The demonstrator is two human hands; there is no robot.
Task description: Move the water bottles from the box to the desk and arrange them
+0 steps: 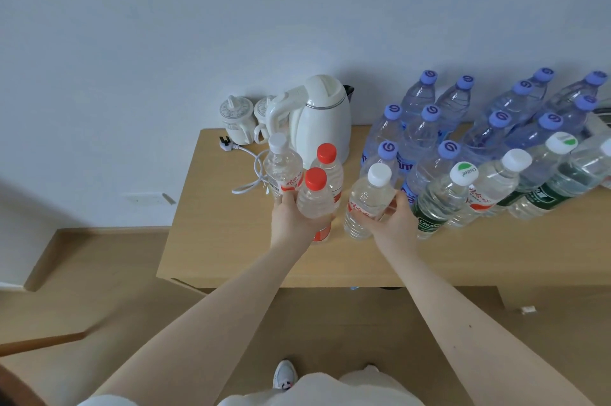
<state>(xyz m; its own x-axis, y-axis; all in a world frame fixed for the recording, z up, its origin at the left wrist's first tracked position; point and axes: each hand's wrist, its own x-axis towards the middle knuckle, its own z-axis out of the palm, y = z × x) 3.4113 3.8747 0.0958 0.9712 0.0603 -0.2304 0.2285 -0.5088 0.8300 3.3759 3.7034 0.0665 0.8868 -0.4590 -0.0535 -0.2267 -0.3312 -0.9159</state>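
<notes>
View from above of a pale wooden worktop (231, 257) against a white wall, with two bare arms reaching forward over its front edge.

The left hand (292, 219) grips a red-capped bottle (315, 199) near the middle of the worktop, fingers curled round its body. The right hand (398, 219) grips a white-capped bottle (368, 204) with a red label just beside it, fingers clamped round its lower half. Both bottles are upright, with their bases at the worktop surface. Whether they rest on it cannot be told.

Just behind the left hand stand another red-capped bottle (327, 164) and another clear bottle with a white cap (282, 162). Toward the back right corner stands a dense cluster of purple-capped bottles (426, 128). In front of them, along the right of the worktop, is a row of clear bottles, some with green labels (439, 197).

At the back left are a white electric kettle (325, 121), its loose cord and plug (251, 157), and two lidded ceramic mugs (236, 119).

A cardboard box (330, 316) sits on the floor below the front edge, its flaps open. The arms cover part of its inside, and no bottles show in it.

The task looks nearly done — most bottles are already up and grouped by kind. What seems left is setting these two into a tidy group.
</notes>
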